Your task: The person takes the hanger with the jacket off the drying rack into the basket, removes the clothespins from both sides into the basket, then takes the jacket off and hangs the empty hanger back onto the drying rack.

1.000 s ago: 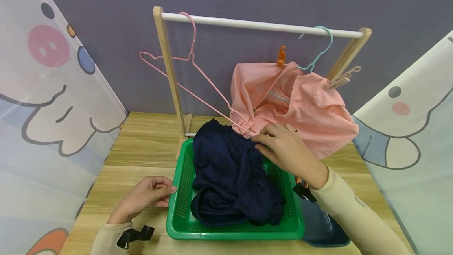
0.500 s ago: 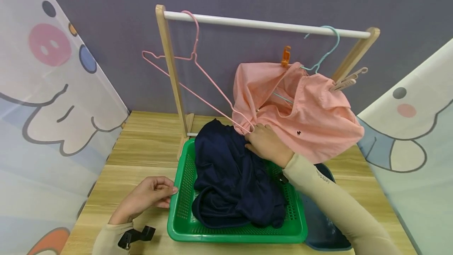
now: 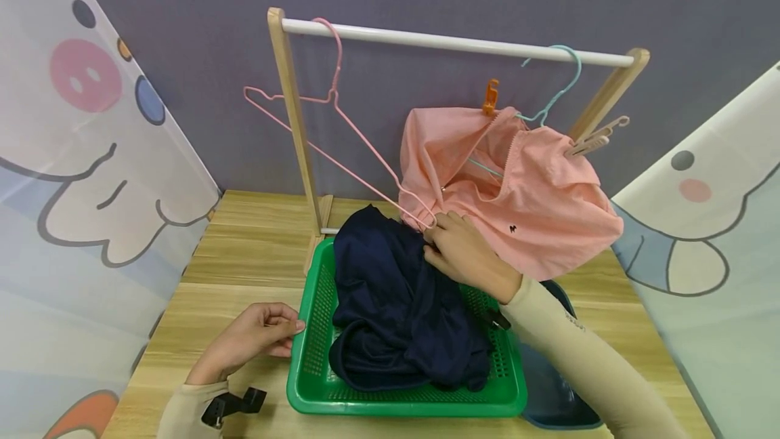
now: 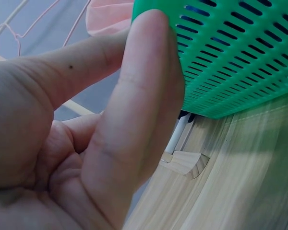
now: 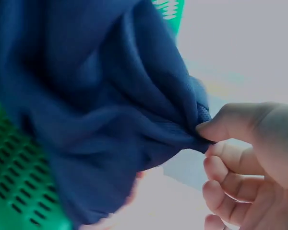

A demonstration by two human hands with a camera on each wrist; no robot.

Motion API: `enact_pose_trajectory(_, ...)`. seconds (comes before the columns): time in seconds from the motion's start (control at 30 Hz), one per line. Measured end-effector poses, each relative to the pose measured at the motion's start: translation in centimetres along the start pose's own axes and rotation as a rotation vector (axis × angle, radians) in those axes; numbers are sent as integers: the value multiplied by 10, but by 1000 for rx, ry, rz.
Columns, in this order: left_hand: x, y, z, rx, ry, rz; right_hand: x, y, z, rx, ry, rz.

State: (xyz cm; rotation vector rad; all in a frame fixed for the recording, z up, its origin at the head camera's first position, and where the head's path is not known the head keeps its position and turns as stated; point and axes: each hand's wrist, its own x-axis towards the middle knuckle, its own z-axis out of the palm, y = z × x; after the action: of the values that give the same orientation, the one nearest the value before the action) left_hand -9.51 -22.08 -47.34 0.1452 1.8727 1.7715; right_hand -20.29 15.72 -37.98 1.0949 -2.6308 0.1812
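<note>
A crumpled navy blue garment [image 3: 396, 310] lies in a green perforated plastic basket [image 3: 405, 406]. My right hand [image 3: 466, 253] is at the garment's back right edge. In the right wrist view, my thumb and forefinger pinch a gathered corner of the navy cloth [image 5: 110, 115], with the other fingers loosely curled. My left hand [image 3: 252, 337] holds the left rim of the basket between thumb and fingers. The left wrist view shows the basket's slotted side [image 4: 230, 52] beside those fingertips. How the rest of the garment is folded cannot be made out.
Behind the basket stands a wooden rack with a white rail [image 3: 457, 39]. A pink hanger [image 3: 359, 134] hangs from it. A pink zip garment [image 3: 506, 188] hangs on a mint hanger [image 3: 560, 90], with orange and beige clips. A dark blue tray [image 3: 557, 391] stands right of the basket.
My right hand has moved left and slightly down, and now pinches the navy garment's edge. My left hand stays at the basket rim.
</note>
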Motion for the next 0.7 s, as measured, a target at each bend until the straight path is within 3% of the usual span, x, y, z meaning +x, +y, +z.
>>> enact_pose_trajectory(0.23,-1,1,2,5,10,1,-34,-25,-47,149,214,-95)
enact_pose_trajectory(0.37,0,2,2,8,11,-1,-53,-42,-70,159,261,-149)
enact_pose_trajectory(0.53,0,2,3,11,13,-6,-66,-56,-84,151,361,-244)
enact_pose_trajectory(0.63,0,3,3,27,18,-6,-70,-60,-85,157,369,-298)
enact_pose_trajectory(0.7,0,4,3,40,22,-8,-72,-61,-83,153,316,-326)
